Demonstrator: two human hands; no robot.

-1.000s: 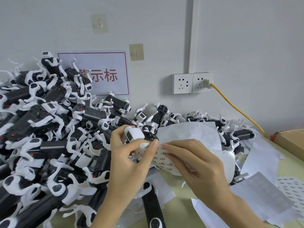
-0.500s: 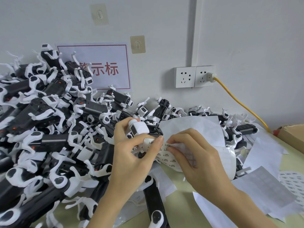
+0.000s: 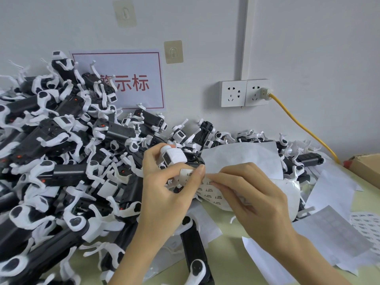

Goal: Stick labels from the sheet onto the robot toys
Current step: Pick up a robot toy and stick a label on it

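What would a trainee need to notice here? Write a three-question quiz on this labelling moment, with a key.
1. True or false: the left hand holds a robot toy.
2. What are the right hand's fingers working at: A) the label sheet, B) the wall socket, C) the cardboard box?
3. What colour is the cable plugged into the socket?

Key: 1 true; 2 A; 3 yellow.
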